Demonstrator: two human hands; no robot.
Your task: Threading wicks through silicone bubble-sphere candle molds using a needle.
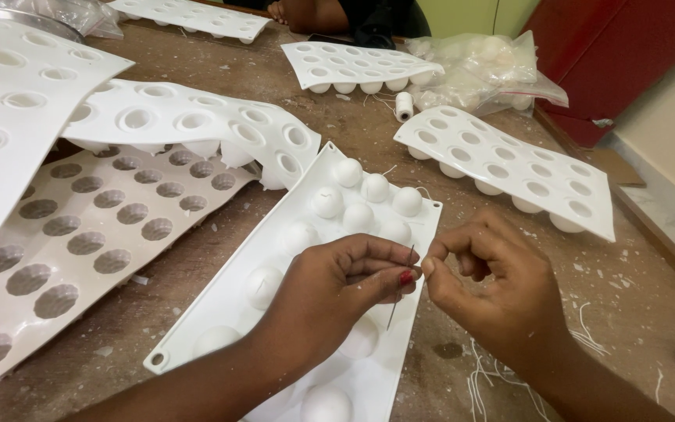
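My left hand point(337, 287) pinches a thin dark needle point(401, 287) that points down over an upturned white silicone mould point(220, 301) with round domes. My right hand point(498, 285) meets it from the right, thumb and forefinger pinched at the needle's top; a thread is too fine to make out. Both hands hover just above the mould's right edge. White wick scraps point(486, 383) lie on the brown table under my right wrist.
More white moulds lie around: one curled at left point(197, 125), one at right point(509, 168), one at the back point(353, 66). A beige mould point(80, 234) with ribbed cavities sits left. A wick spool point(404, 105), a plastic bag point(482, 70), and another person's arm point(306, 14) are at the far side.
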